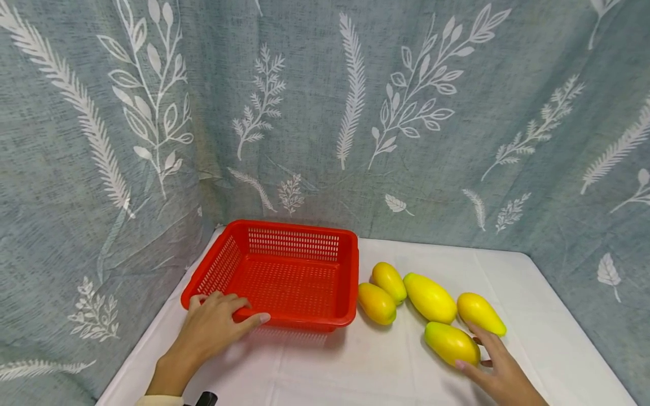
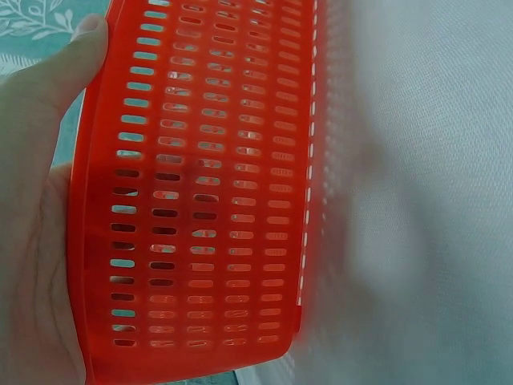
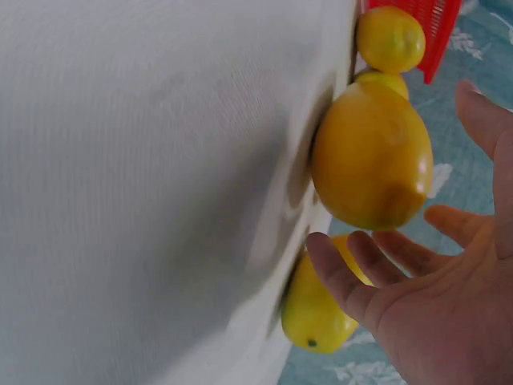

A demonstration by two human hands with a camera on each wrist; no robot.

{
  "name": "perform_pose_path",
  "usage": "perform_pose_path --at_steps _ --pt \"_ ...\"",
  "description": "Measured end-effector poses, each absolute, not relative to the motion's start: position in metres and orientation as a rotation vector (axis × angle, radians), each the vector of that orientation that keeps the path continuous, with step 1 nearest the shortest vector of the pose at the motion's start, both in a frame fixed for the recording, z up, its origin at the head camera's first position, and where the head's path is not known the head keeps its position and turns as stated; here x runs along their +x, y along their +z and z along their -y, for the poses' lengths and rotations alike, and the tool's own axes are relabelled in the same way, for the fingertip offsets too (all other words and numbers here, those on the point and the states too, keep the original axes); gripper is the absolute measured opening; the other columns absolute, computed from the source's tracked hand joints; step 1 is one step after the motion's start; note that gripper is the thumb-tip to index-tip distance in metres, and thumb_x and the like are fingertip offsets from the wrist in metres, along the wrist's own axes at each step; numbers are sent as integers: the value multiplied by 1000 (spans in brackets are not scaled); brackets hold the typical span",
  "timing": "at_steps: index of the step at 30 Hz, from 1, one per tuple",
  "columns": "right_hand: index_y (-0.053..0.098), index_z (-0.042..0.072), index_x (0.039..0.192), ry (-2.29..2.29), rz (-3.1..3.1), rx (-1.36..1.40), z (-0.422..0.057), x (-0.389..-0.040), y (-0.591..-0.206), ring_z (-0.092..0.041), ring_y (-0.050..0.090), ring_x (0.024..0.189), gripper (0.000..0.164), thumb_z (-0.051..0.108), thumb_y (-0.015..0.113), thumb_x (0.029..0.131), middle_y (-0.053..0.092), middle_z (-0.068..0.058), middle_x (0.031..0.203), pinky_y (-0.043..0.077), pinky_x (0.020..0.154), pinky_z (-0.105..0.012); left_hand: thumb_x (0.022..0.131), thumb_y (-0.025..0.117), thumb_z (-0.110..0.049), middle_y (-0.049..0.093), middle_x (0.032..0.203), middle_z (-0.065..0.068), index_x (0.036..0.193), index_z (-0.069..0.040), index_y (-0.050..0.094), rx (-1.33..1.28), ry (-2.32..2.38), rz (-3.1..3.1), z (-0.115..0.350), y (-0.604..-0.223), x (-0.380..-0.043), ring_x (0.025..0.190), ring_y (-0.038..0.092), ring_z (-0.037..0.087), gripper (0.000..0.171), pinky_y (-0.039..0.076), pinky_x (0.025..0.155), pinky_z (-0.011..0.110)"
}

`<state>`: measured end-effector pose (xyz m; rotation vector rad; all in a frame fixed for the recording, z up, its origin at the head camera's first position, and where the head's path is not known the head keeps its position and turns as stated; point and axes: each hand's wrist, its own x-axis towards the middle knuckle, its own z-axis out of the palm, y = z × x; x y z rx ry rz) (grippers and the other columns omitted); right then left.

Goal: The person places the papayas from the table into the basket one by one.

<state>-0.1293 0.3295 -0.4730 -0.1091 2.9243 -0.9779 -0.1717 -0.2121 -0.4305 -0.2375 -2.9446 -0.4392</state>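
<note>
My left hand point(image 1: 213, 327) grips the front rim of a red plastic basket point(image 1: 304, 322), near its left corner. In the left wrist view, the thumb lies along the rim of the slotted basket wall point(image 2: 200, 200). Nothing lies inside the basket. My right hand point(image 1: 500, 366) is spread around the right end of the nearest yellow mango point(image 1: 451, 344), which lies on the table. The right wrist view shows this mango point(image 3: 373, 156) in front of the parted fingers and thumb, with a gap to the palm. Another mango point(image 1: 481, 313) lies just beyond the fingertips.
Three more mangoes lie between basket and right hand: a long one point(image 1: 430, 298), and two smaller ones, one behind point(image 1: 389, 283) and one in front point(image 1: 377, 304) beside the basket wall. A white cloth point(image 1: 355, 372) covers the table. A patterned green-grey curtain point(image 1: 315, 113) hangs behind and at both sides.
</note>
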Motion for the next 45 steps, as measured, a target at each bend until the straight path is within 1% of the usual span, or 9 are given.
perform_pose_path --at_steps 3,6,9,12,17,27,37,41,45 --pt "36 2 160 -953 -2948 -127 -326 -130 -477 -43 54 133 87 44 77 97 44 -26 158 55 83 -39 89 61 -81 76 122 10 117 -17 81 -234 -440 2945 212 -430 -172 114 65 36 72 34 92 60" --pt "37 1 159 -938 -2963 -143 -323 -131 -480 -46 51 137 87 45 78 96 44 -27 158 53 98 -54 89 61 -81 76 124 12 117 -17 80 -230 -442 2949 212 -430 -173 115 64 37 73 34 92 60" --pt "37 0 159 -942 -2963 -159 -321 -132 -482 -50 47 141 88 46 78 96 42 -29 159 42 106 -71 89 60 -82 76 124 12 117 -17 80 -228 -448 2954 212 -429 -173 116 64 37 74 34 92 61" --pt "37 1 159 -949 -2959 -155 -319 -132 -482 -52 45 142 88 46 78 96 43 -29 159 37 108 -75 89 60 -82 75 124 11 117 -17 80 -229 -451 2958 212 -429 -174 116 64 36 73 33 93 61" --pt "39 2 158 -942 -2960 -151 -318 -133 -482 -53 46 142 85 45 78 96 44 -29 158 37 109 -75 88 60 -83 76 122 10 116 -18 81 -228 -460 2959 212 -430 -175 112 65 33 74 32 91 59" --pt "41 2 158 -932 -2957 -164 -318 -133 -483 -53 48 141 83 43 78 96 46 -30 157 38 109 -73 87 62 -83 76 121 10 115 -18 81 -217 -461 2949 213 -432 -174 105 64 29 73 28 79 48" --pt "42 1 157 -972 -2950 -136 -311 -130 -480 -53 46 143 82 42 79 96 46 -29 159 37 111 -72 87 61 -84 76 122 10 116 -17 81 -216 -455 2952 213 -433 -173 108 64 30 75 30 81 49" --pt "43 2 157 -1011 -2977 -139 -304 -128 -474 -50 51 140 80 40 79 96 47 -27 159 47 106 -63 87 61 -83 76 122 9 116 -17 81 -216 -457 2949 213 -433 -174 106 63 29 75 29 80 47" --pt "44 5 157 -1078 -2968 -123 -293 -128 -464 -43 55 136 77 41 77 98 47 -26 159 56 95 -48 87 61 -83 76 122 9 115 -17 81 -214 -463 2951 213 -432 -174 104 63 28 75 28 80 46"
